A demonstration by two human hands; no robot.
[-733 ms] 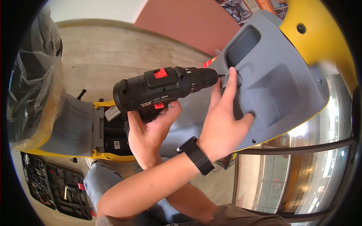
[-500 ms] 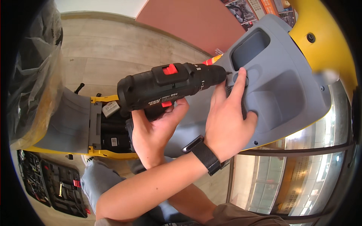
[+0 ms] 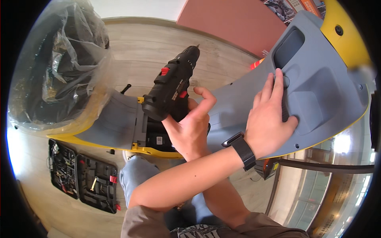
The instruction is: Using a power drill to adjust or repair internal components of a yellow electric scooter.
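Observation:
My arms cross, the watch-wearing left forearm passing over the right. My left hand lies on the grey plastic panel of a yellow scooter, fingers stretched beside a round knob and thumb apart. My right hand holds a black cordless drill with red switches by its grip, much of which is hidden. A finger of that hand sticks out to the side. The drill points away from me, its thin bit over the floor and apart from the panel.
A plastic-wrapped seat stands tilted at the left. An open compartment lies below the drill. On the floor at the lower left is an open black tool case. A red board stands at the back, and glass panes are at the lower right.
The drill has come away from the panel and my left fingertips, swinging left and turning to point away from me. My left hand stays on the panel, fingers closer together. The view has shifted left.

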